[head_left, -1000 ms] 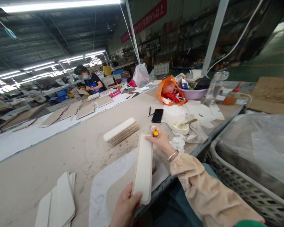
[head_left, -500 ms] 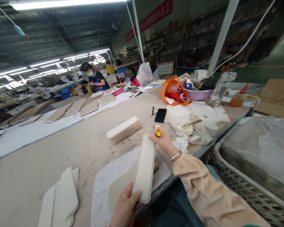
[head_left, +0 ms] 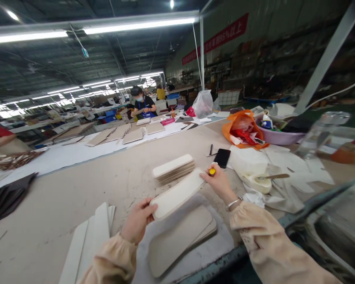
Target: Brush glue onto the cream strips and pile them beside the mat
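A long pale panel with rounded corners [head_left: 177,194] is held up at a slant between both hands. My left hand [head_left: 137,219] pinches its lower left end. At the upper right end, my right hand [head_left: 219,179] grips the panel and also has a small yellow-ended tool [head_left: 212,172] between its fingers. Just behind the panel sits a neat stack of similar panels [head_left: 174,167]. Below it, several beige pieces [head_left: 180,236] lie on a white sheet [head_left: 221,244]. More white strips [head_left: 91,236] rest at the lower left.
A black phone [head_left: 222,157], an orange bag [head_left: 241,130] and a glue tub with a spatula [head_left: 262,183] are on the right. Dark pieces [head_left: 8,197] lie at the left. A masked person [head_left: 143,104] works across the table [head_left: 115,165].
The held panel has moved away from the table edge towards the stack and turned flatter, its left end rising with my left hand. The view has swung left, and the beige pieces are now uncovered.
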Available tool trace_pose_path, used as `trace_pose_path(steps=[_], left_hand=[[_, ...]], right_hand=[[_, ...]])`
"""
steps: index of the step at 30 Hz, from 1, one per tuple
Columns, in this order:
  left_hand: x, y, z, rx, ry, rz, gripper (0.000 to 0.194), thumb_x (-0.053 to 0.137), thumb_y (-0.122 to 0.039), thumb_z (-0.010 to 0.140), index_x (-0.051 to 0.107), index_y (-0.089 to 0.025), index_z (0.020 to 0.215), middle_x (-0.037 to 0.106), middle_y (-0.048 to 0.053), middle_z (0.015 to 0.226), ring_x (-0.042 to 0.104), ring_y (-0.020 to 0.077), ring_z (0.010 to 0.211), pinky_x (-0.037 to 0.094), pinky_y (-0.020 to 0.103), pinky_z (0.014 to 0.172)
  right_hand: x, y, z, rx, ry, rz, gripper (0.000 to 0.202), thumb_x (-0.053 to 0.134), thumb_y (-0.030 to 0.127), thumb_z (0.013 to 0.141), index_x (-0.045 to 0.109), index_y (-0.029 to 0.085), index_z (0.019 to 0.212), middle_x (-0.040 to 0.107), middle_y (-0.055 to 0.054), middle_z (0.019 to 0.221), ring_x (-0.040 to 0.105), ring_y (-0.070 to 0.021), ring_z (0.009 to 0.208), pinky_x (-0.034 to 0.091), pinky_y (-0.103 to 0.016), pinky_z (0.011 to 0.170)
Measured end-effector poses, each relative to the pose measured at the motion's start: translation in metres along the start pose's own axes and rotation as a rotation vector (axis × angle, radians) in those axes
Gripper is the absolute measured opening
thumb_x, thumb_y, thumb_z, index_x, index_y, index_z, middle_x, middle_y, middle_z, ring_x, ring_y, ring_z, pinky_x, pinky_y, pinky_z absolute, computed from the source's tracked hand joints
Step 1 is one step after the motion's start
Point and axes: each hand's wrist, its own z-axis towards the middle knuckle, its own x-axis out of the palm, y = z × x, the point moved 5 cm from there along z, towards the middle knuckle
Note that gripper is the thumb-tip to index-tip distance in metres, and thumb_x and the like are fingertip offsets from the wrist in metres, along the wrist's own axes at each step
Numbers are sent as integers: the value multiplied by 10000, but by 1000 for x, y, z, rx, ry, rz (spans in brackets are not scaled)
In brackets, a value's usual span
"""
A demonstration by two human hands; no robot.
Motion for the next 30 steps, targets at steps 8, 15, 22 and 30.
trace_pose_path(steps=[8, 15, 22, 30], left_hand=[[-15, -71, 129, 119, -233, 182, 309, 697, -197, 507, 609, -150, 799, 611, -13, 625, 545, 105, 544, 412, 218, 504], [-21, -71, 182, 146, -332, 390, 304, 646, -235, 550, 604, -157, 840, 571, -15, 639, 525, 112, 551, 390, 229, 500], [-27, -60, 197, 225, -344, 644, 351, 627, -270, 616, 626, -143, 943, 577, -6, 643, 551, 136, 583, 421, 253, 563], [-28, -59, 200, 345, -387, 855, 268, 639, -244, 630, 677, -140, 875, 622, 55, 764, 601, 202, 720, 455, 349, 792]], right_hand=[[41, 27, 88, -68, -111, -169, 224, 602, 330, 627, 466, 225, 770, 523, 39, 617, 509, -157, 580, 371, -266, 584], [72, 3, 120, -32, -99, -212, 193, 582, 273, 618, 471, 228, 769, 514, 47, 596, 508, -151, 565, 364, -259, 575], [83, -17, 127, -29, -42, -257, 173, 570, 218, 643, 470, 230, 784, 504, 54, 575, 502, -149, 553, 360, -258, 578], [85, -30, 129, -85, -19, -465, 187, 601, 292, 724, 504, 227, 870, 552, 14, 646, 529, -172, 593, 354, -268, 577]])
